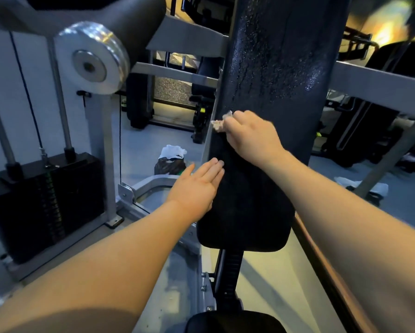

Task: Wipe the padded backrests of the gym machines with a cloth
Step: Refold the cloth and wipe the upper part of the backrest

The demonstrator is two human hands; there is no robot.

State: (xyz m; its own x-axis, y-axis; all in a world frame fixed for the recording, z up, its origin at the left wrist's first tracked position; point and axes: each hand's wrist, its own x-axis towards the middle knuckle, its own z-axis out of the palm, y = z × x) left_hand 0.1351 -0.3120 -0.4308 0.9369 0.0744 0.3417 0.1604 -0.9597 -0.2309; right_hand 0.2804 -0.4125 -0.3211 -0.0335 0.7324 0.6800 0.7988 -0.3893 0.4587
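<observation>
My right hand grips the cloth against the backrest — my left hand, fingers open, rests flat on its near-left edge.

We see the backrest upright at centre, weight stack left of it, bag on the floor behind, seat below.
</observation>
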